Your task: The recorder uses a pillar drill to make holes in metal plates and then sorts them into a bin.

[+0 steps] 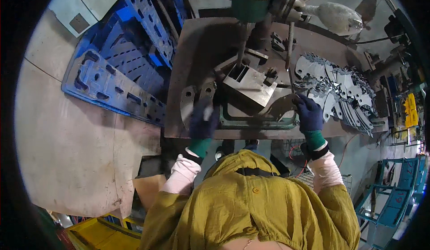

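Note:
My right hand (310,114), in a dark blue glove with a green cuff, pinches the edge of a curved flat metal plate (280,107). That plate is at the right side of a steel block fixture (250,85), on the green machine base (230,121). My left hand (204,121), gloved the same way, is at the left of the base, smeared by motion. Beneath or just beyond its fingers is a metal plate with a hole (208,90). Another such plate (187,103) lies to its left. Whether the left fingers grip a plate cannot be made out.
A green drill press head (252,3) stands over the fixture, with a plastic-wrapped handle (336,19) at its right. Many flat metal plates (342,86) are heaped on the table's right. Blue plastic pallets (121,77) stand left of the brown table (190,37).

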Demonstrator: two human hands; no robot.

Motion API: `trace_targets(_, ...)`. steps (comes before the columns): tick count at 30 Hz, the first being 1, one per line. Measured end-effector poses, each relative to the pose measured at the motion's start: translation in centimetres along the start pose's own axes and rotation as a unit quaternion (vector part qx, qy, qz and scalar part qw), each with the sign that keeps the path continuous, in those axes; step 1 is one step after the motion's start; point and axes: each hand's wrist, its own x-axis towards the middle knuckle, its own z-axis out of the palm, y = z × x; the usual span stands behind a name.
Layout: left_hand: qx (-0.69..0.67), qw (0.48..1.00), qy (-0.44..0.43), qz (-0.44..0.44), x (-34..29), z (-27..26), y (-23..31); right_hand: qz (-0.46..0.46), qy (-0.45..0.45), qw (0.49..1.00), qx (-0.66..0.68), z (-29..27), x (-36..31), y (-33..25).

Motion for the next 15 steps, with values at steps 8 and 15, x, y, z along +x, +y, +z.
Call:
trace_targets(8,-0.392,0.853,-0.321,-0.123,0.4,1.3,7.4,-0.071,-0.224,0.945,0.229,2.8,-0.3,-6.5)
trace_targets(15,-0.362,0.88,-0.208,-0.225,0.8,0.6,4.4,-0.042,-0.173,0.937,0.299,1.2,4.3,-10.2)
